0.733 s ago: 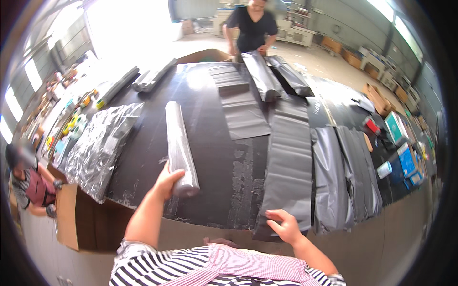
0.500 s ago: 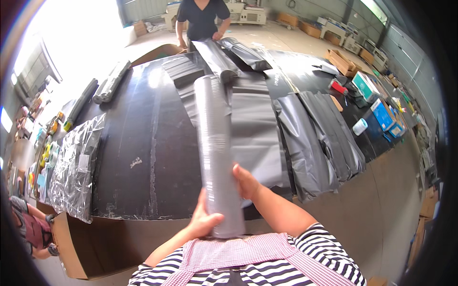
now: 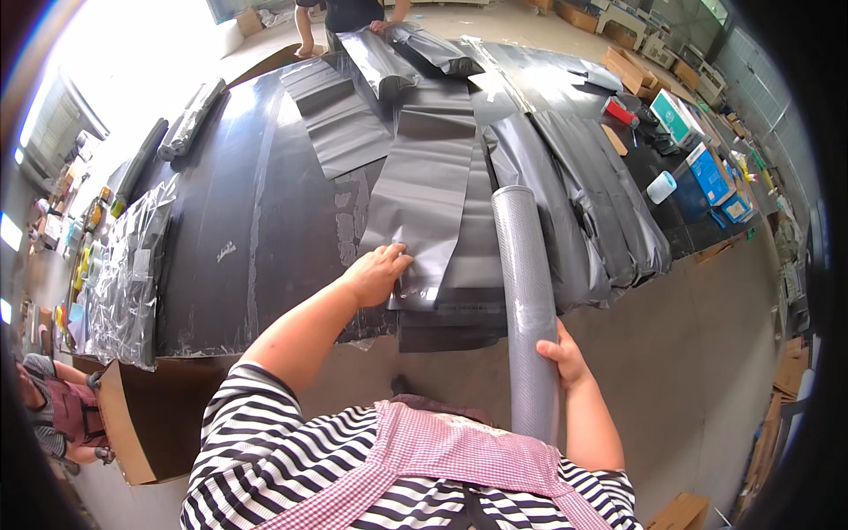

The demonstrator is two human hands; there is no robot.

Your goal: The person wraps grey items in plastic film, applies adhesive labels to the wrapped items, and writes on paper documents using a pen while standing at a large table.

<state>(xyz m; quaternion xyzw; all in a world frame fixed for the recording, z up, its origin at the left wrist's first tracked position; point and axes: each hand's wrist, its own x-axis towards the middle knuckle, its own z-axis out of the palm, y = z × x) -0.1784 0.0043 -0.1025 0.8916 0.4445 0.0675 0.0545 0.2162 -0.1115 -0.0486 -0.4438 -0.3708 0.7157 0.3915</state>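
Note:
My right hand (image 3: 567,355) is wrapped round the lower part of a long grey roll (image 3: 523,265) with a shiny, finely patterned surface. The roll stands tilted at the table's near edge, right of my body. At the middle of the table my left hand (image 3: 380,274) has its fingers closed on the left edge of a flat grey plastic bag (image 3: 426,190). That bag lies over more grey plastic sheets (image 3: 473,291), whose ends hang past the near edge. To the left is another flat grey piece (image 3: 340,132).
Filled grey bags (image 3: 609,203) lie on the black table's (image 3: 230,291) right side, near boxes (image 3: 707,177) and a white roll (image 3: 661,186). Clear-wrapped goods (image 3: 132,274) are at the left. Across the table stands a person (image 3: 353,13); another (image 3: 66,411) is beside a carton (image 3: 128,424).
The grey roll has moved from in front of me to the right, now in my right hand alone. My left hand has left it and reached forward to the flat grey bag.

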